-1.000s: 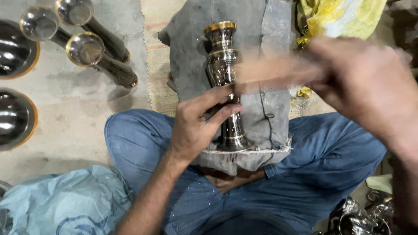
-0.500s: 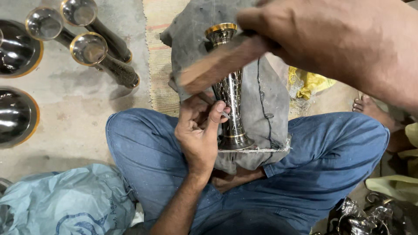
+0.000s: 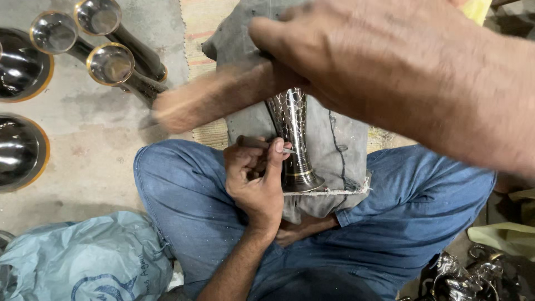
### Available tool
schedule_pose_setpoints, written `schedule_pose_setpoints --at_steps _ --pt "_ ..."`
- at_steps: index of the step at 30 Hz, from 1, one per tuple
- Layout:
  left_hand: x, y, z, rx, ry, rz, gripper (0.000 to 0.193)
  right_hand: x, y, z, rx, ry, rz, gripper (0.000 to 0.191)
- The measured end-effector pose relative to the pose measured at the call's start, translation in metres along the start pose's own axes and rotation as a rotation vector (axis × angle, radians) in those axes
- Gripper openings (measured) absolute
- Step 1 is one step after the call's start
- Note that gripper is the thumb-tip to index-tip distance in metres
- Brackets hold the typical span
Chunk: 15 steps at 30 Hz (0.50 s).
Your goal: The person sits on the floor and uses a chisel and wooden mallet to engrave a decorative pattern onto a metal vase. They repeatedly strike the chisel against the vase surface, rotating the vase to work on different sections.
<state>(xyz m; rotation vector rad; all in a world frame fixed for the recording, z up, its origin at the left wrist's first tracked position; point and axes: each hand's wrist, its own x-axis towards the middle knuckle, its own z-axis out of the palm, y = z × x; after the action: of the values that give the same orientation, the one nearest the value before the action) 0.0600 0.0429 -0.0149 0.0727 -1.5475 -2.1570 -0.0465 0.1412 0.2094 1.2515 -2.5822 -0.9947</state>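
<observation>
Polished metal vase (image 3: 294,139) lies lengthwise on a grey cloth pad (image 3: 340,139) across the lap of a person seated cross-legged on the floor (image 3: 100,145), its flared foot toward the body. Left hand (image 3: 253,178) is closed around a small engraving tool (image 3: 262,144), tip touching the vase's lower stem. Right hand (image 3: 401,72), large and close to the camera, is clenched on a wooden mallet (image 3: 217,95) raised above the tool; the mallet is motion-blurred. A net-like engraved pattern covers the visible upper body of the vase; the stem near the foot reads plain apart from a gold band, so the engraving appears partly done, with the lower section outstanding. The vase's mouth is hidden behind the right hand. At the floor's upper left lie three similar vases (image 3: 111,61) and two dark bowls (image 3: 19,150). A light blue bag (image 3: 83,262) sits at lower left.
</observation>
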Motion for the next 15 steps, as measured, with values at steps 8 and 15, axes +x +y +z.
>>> schedule_pose_setpoints --at_steps 8,15 --pt "-0.004 -0.004 -0.003 0.243 0.032 0.020 0.032 -0.028 -0.007 0.026 -0.124 -0.005 0.052 0.044" --pt "0.039 -0.002 -0.038 0.475 -0.457 -0.014 0.020 -0.066 -0.002 0.049 0.374 0.254 0.177 0.039"
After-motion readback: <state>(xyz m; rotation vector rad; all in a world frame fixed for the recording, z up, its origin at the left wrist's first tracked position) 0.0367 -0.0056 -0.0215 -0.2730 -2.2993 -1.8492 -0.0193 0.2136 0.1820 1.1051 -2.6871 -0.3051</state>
